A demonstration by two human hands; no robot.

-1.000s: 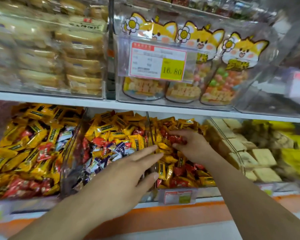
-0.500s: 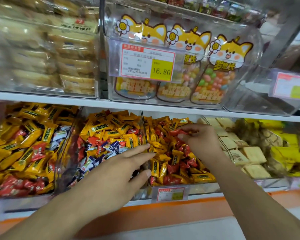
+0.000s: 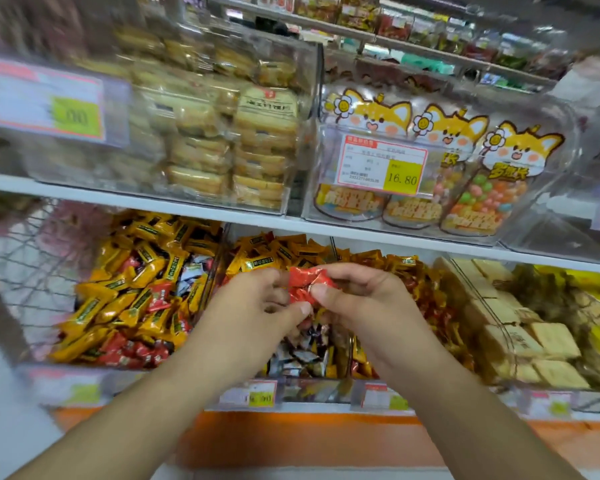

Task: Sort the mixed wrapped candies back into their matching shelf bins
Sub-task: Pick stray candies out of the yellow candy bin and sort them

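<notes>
Both hands, left (image 3: 257, 306) & right (image 3: 361, 303), each w/ grip pinched on red wrapped candies (image 3: 309, 285) above middle bin (image 3: 312, 375).

Two bare forearms reach into view from the lower corners of the head camera's picture, with no sleeve, watch, ring or bracelet to be seen on either. The left hand (image 3: 257, 306) and the right hand (image 3: 364, 303) wear no gloves. The fingernails are short and unpainted, and the one on the right thumb shows most plainly.
</notes>
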